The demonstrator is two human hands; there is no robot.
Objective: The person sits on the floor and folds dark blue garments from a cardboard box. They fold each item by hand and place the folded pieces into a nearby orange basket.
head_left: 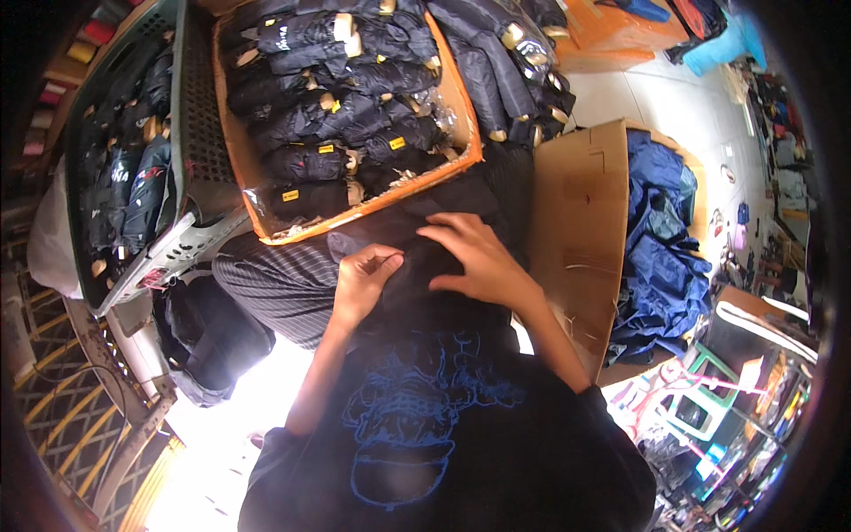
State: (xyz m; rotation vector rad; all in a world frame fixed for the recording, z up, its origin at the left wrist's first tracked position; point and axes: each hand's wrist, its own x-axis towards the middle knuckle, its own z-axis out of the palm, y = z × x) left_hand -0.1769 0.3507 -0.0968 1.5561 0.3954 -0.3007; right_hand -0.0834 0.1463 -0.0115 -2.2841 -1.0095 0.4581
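My left hand [365,282] is over my lap, thumb and fingertips pinched together. Whatever sits in that pinch, if anything, is too small to make out. Just to its right my right hand [483,259] hovers with fingers curved and spread apart, holding nothing visible. Beneath both hands lies dark cloth [409,277] that blends into my black printed shirt. Directly beyond them stands an open orange-edged cardboard box [359,213], filled with rolled black fabric bundles [310,164] that look like folded umbrellas, with pale ends and some yellow tags.
At left a grey perforated plastic crate [199,133] holds similar bundles. More black rolls [496,75] lie beyond the box. A tall cardboard carton [576,239] at right contains blue cloth [665,266]. A black bag [213,332] sits at lower left, near a woven rattan chair [84,390].
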